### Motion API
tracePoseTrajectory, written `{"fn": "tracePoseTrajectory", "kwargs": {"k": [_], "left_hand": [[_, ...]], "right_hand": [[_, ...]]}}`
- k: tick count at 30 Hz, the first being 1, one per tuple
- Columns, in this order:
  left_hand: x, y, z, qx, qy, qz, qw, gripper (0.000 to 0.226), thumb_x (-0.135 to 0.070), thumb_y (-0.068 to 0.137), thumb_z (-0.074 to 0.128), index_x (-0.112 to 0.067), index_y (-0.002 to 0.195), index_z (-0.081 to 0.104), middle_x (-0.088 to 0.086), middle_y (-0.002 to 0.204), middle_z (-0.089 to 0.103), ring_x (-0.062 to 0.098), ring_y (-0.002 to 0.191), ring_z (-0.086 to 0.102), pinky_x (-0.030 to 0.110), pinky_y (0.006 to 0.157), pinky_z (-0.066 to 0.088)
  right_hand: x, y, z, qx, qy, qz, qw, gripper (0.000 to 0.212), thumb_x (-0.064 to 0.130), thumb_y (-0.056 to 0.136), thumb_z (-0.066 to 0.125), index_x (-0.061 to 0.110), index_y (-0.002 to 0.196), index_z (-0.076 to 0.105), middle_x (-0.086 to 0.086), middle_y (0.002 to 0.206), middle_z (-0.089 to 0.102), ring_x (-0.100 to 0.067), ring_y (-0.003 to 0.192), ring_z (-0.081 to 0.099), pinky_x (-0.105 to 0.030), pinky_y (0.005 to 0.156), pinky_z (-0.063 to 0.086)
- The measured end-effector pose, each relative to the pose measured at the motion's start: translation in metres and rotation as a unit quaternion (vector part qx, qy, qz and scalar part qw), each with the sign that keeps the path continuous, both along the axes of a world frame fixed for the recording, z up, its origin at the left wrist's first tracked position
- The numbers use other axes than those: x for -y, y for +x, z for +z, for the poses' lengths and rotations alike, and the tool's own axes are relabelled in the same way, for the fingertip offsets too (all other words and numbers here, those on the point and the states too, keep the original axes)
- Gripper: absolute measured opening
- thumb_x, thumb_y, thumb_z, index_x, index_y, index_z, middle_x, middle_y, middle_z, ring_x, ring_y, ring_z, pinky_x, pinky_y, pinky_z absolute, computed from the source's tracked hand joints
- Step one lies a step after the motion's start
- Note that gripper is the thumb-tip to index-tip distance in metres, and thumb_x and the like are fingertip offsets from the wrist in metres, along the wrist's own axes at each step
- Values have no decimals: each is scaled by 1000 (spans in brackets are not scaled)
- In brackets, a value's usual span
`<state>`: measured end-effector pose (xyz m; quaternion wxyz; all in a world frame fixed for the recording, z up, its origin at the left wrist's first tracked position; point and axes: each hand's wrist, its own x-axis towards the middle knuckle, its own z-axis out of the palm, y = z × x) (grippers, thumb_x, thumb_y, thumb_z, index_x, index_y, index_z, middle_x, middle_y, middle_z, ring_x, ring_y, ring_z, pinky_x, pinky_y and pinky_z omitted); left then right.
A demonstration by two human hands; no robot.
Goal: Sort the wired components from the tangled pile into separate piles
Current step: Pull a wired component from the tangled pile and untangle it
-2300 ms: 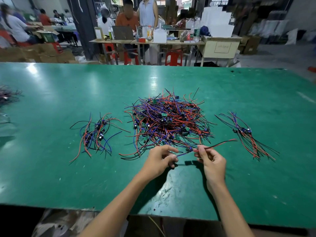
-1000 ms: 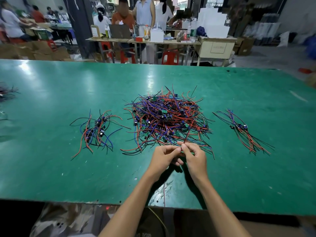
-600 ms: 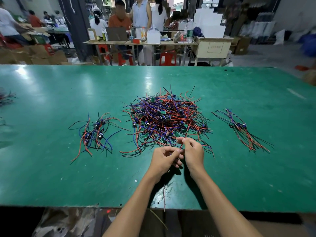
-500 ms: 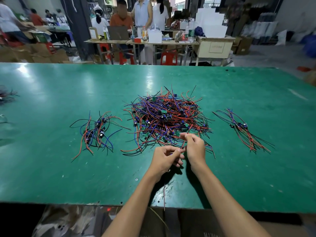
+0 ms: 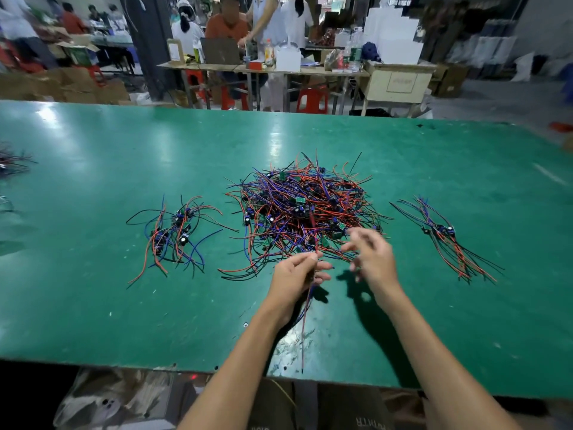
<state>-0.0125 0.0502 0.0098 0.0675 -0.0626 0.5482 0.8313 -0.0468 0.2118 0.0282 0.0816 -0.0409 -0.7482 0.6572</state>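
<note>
A big tangled pile [image 5: 305, 209] of red, blue and black wires with small green boards lies mid-table. A small sorted pile [image 5: 173, 235] sits to its left, and another small sorted pile [image 5: 446, 237] lies to its right. My left hand [image 5: 296, 276] pinches one wired component [image 5: 307, 308] at the pile's near edge; its red and blue wires hang down toward the table's front edge. My right hand [image 5: 372, 254] hovers beside it, blurred, fingers spread, holding nothing.
The green table [image 5: 93, 305] stretches wide around the piles. More wires [image 5: 12, 162] lie at the far left edge. Beyond the table, people sit and stand at a cluttered workbench [image 5: 263, 68] with red stools and cardboard boxes.
My right hand has let go of the wires and moved right, fingers spreading apart. My left hand keeps the component, whose wires now dangle toward me.
</note>
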Motion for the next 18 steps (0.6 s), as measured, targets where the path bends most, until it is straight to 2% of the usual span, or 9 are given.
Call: {"fn": "tracePoseTrajectory", "kwargs": {"k": [1,2,4,6,8,13,16,18], "left_hand": [[2,-3,2,15,32,13,999,16,-15,103,54,-4,108,66,9,87,77,12,67,69,19,63,54],[4,-5,3,26,59,25,998,18,-17,103,54,-5,112,64,11,97,77,13,75,68,21,68,54],[8,-8,3,32,88,44,995,17,-19,103,54,-10,115,62,12,113,75,17,90,67,24,73,54],[8,-9,2,31,109,55,992,15,-19,104,53,-11,113,61,9,111,76,14,90,68,20,69,56],[8,-9,0,29,128,70,989,14,-17,103,53,-10,111,62,5,104,78,9,83,71,18,66,56],[7,-11,-1,41,120,97,987,9,-19,100,59,-15,100,67,-3,88,72,4,69,66,18,59,54],[5,-15,3,51,104,102,988,8,-24,99,62,-20,101,69,-6,81,68,3,64,60,17,55,51],[3,-18,7,51,113,111,986,8,-22,99,62,-19,102,69,-5,80,68,2,59,60,18,52,50]], "right_hand": [[7,7,-9,-27,70,33,997,9,23,99,63,27,105,67,-2,91,75,-13,53,61,-27,42,48],[15,13,-18,-56,133,65,987,16,18,95,68,32,104,68,4,93,75,-9,62,66,-28,49,53],[27,22,-30,-99,198,115,968,30,15,86,76,37,104,67,16,96,75,-4,70,68,-22,58,50],[33,24,-33,-116,184,123,968,34,16,84,79,40,104,66,23,100,74,-2,79,71,-20,59,48],[34,22,-35,-112,148,108,977,28,20,84,82,37,102,69,25,100,73,-1,86,72,-19,62,49],[30,21,-39,-102,130,95,982,18,29,83,83,30,98,73,18,92,76,-3,80,73,-25,64,54],[30,23,-39,-117,137,78,981,18,29,84,82,33,97,72,18,88,75,-2,77,72,-22,62,49],[30,23,-39,-129,150,69,978,18,27,84,82,34,98,71,20,90,74,-4,81,71,-26,65,49]]}}
